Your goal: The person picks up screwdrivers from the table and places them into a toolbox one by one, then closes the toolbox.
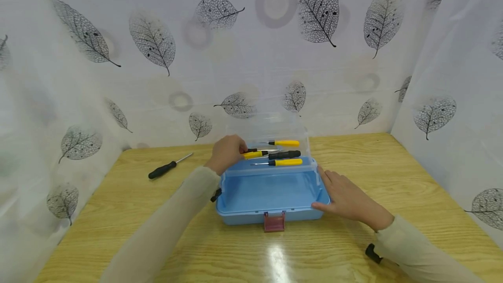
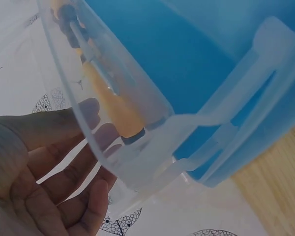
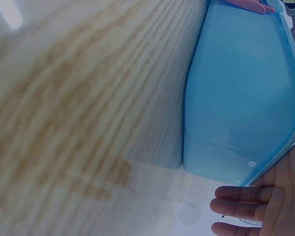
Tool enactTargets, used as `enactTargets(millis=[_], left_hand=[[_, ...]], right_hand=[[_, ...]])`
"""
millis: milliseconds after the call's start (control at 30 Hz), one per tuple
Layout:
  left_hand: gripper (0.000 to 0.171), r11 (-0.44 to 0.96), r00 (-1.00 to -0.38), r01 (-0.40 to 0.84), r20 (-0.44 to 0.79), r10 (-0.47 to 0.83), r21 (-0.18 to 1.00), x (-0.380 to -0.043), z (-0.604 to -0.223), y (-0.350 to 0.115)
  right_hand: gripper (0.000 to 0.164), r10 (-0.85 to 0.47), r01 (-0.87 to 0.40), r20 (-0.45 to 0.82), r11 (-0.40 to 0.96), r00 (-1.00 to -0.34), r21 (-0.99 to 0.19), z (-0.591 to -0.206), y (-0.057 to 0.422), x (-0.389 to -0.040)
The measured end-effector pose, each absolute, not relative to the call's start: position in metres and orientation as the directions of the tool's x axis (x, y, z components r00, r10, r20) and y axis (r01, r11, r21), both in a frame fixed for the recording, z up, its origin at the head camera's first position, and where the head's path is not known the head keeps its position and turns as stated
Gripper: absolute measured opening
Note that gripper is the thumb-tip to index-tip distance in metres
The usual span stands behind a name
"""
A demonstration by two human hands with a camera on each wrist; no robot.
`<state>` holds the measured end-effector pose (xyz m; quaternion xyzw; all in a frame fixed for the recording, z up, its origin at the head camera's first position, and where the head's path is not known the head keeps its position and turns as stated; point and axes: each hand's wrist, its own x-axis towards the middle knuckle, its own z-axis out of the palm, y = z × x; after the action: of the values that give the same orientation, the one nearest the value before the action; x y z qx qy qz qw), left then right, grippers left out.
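Observation:
A blue toolbox (image 1: 271, 191) with a see-through lid (image 1: 308, 143) tipped back stands on the table. Several screwdrivers lie across the lid, among them a top yellow one (image 1: 287, 143), a black one (image 1: 284, 155) and a lower yellow one (image 1: 288, 162). My left hand (image 1: 229, 153) is at the lid's left end, fingertips right at the handle of another yellow screwdriver (image 2: 120, 115); its lower fingers (image 2: 71, 211) are loosely bent. My right hand (image 1: 342, 193) rests on the box's right end, thumb at the front rim. Its fingers (image 3: 241, 210) stretch straight past the box corner.
One black-handled screwdriver (image 1: 163, 169) lies on the wooden table (image 1: 137, 213), left of the box. A reddish latch (image 1: 274, 222) hangs at the box's front. Leaf-printed white sheeting (image 1: 251, 64) closes off the back and sides.

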<state>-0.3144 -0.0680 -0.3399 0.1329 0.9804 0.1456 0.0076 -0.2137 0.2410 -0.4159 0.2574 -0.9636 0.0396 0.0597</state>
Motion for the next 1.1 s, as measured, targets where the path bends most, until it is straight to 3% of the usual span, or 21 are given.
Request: enactTargets(millis=[267, 600, 1100], left_hand=[[0.019, 0.912, -0.961, 0.271, 0.029, 0.276, 0.308, -0.310, -0.335, -0.072], [0.026, 0.874, -0.928, 0.372, 0.126, 0.350, 0.313, -0.298, -0.330, -0.083], [0.024, 0.783, -0.742, 0.598, 0.488, 0.460, 0.170, -0.288, -0.333, -0.103]], right_hand=[[0.100, -0.495, -0.505, 0.141, 0.862, -0.857, -0.040, -0.416, 0.241, -0.214], [0.100, -0.492, -0.502, 0.138, 0.864, -0.859, -0.040, -0.415, 0.241, -0.213], [0.100, -0.493, -0.503, 0.143, 0.863, -0.858, -0.045, -0.417, 0.242, -0.214]])
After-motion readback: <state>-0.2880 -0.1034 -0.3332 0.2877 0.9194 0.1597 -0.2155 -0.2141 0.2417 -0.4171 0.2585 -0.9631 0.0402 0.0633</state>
